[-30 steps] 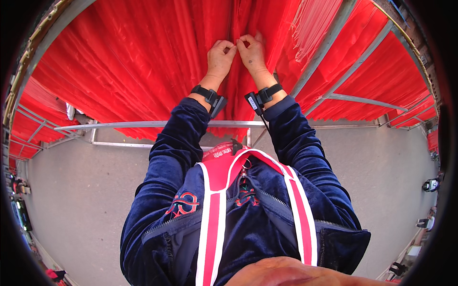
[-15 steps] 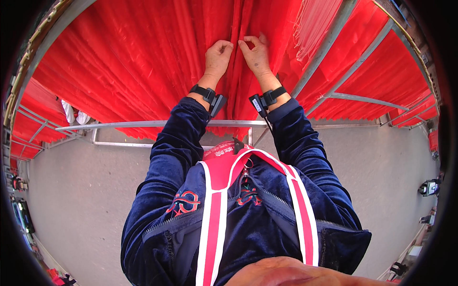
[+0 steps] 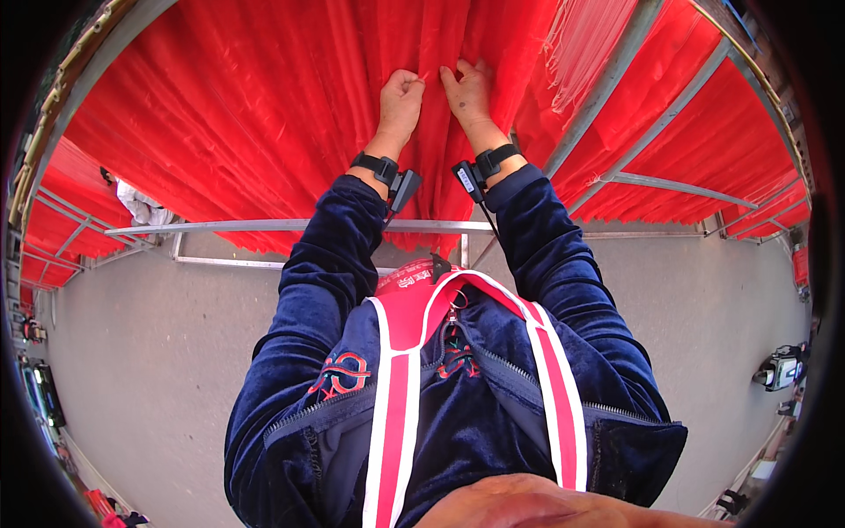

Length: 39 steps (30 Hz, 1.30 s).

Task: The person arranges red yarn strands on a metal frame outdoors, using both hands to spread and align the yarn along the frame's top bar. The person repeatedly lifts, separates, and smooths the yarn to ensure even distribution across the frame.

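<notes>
Long red threads (image 3: 264, 106) hang in a dense sheet over a metal rack in front of me. My left hand (image 3: 400, 95) is raised into them with its fingers curled, pinching a strand. Close beside it, my right hand (image 3: 468, 88) pinches the same bundle of red threads, thumb toward the left hand. Both wrists carry black bands with small devices. My dark blue velvet sleeves reach up from the lower middle.
A horizontal metal bar (image 3: 290, 227) of the rack runs below the hands. Slanted metal poles (image 3: 607, 79) rise at the right, next to a bundle of paler pink threads (image 3: 585, 44). Grey concrete floor (image 3: 150, 352) spreads on both sides.
Both hands have stayed close together at the same spot in the threads, with the fingers shifting slightly on the strands.
</notes>
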### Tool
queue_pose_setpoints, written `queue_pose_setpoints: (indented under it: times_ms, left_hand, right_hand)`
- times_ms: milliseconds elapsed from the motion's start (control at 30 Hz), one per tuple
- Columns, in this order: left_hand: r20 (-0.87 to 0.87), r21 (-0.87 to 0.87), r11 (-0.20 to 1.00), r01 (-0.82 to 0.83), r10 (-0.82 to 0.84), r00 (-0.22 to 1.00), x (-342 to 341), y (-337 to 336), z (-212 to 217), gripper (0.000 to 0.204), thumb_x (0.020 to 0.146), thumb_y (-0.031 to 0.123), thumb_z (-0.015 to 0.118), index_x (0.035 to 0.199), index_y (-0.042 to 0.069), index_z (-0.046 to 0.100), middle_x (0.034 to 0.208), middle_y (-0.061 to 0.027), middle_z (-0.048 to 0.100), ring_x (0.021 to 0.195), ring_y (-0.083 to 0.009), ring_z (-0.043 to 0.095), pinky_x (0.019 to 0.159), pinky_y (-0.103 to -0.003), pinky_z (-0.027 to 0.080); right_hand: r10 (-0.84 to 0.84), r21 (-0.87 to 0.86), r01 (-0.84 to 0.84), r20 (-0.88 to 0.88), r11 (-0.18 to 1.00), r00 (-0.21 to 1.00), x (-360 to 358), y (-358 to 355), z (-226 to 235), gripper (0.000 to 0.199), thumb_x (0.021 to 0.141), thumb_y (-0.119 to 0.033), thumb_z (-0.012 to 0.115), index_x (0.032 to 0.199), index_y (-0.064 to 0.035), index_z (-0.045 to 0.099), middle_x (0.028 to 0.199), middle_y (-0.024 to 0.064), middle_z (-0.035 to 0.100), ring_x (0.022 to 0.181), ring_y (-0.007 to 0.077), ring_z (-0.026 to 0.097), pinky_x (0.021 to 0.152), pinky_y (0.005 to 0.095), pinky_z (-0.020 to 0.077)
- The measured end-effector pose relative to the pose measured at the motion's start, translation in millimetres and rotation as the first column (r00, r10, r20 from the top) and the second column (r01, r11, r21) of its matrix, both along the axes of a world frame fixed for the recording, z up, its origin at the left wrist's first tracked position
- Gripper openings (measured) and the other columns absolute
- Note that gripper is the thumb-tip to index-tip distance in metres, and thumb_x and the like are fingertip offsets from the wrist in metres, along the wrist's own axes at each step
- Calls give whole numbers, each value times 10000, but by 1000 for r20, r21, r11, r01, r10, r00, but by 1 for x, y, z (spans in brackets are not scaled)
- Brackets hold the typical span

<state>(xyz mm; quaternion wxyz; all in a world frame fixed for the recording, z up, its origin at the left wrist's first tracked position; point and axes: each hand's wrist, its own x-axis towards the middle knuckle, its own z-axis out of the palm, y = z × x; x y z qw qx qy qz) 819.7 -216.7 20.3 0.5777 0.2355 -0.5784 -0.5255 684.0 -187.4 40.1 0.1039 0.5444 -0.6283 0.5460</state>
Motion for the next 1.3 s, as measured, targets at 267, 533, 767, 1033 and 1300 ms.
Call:
queue_pose_setpoints:
  times_ms: [267,533,767,1033,1300]
  left_hand:
    - [0,-117,978,-174,175,984,20,-14,-1,78,935,98,645,895,34,630,739,32,611,668,-34,518,594,-220,430]
    - [125,-253,886,-389,429,895,47,-16,6,126,937,135,645,927,9,645,765,-40,665,705,-108,601,678,-278,506]
    - [120,-282,853,-439,486,866,44,-5,15,122,928,136,642,916,15,642,765,-59,683,714,-133,644,683,-296,522]
    - [112,-158,963,-217,236,965,37,13,-1,107,981,118,602,940,20,616,851,-36,683,725,-98,637,677,-240,510]
    - [110,4,987,-158,156,982,108,69,-45,102,997,113,584,993,16,613,931,-48,694,758,-101,646,704,-242,536]
  right_hand:
    - [-34,-27,37,106,999,994,-25,19,2,315,872,-271,615,1005,14,628,899,294,658,852,448,662,752,491,525]
    - [-30,-158,40,60,987,998,-43,31,-4,243,896,-199,634,923,38,589,905,237,607,830,369,613,757,424,490]
    - [8,-118,20,234,993,972,-34,34,-7,219,924,-182,616,898,29,561,841,231,577,773,339,582,706,399,467]
    - [71,-135,-48,167,990,983,-8,48,-11,236,920,-176,632,1001,45,605,977,230,622,920,360,613,824,416,483]
    - [281,-266,-291,-77,919,957,39,110,0,308,905,-3,579,1209,2,628,1423,236,483,1320,360,475,1108,413,380]
